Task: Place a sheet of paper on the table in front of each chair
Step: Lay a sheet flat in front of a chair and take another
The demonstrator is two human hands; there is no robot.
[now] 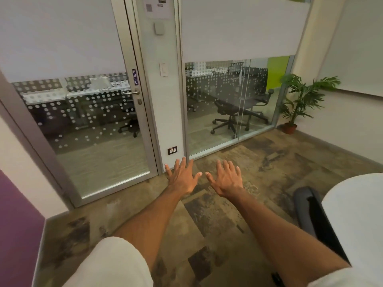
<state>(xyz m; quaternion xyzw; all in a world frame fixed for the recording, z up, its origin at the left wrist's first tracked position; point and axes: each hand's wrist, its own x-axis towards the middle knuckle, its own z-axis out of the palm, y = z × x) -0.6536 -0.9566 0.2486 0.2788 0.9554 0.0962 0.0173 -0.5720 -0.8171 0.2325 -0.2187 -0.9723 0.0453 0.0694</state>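
My left hand [182, 177] and my right hand [227, 179] are stretched out side by side in front of me, palms down, fingers spread, holding nothing. They hover over the carpeted floor, facing a glass wall. At the lower right edge I see the rounded corner of a white table [356, 216]. The dark arm of a chair [306, 206] sits just left of that corner. No sheet of paper is in view.
A glass door [91, 121] marked PULL stands at the left, with a handle [131, 92]. Behind the glass are office chairs [230, 112] and desks. A potted plant [298, 102] stands in the far right corner. A purple wall panel [14, 224] lies at my left.
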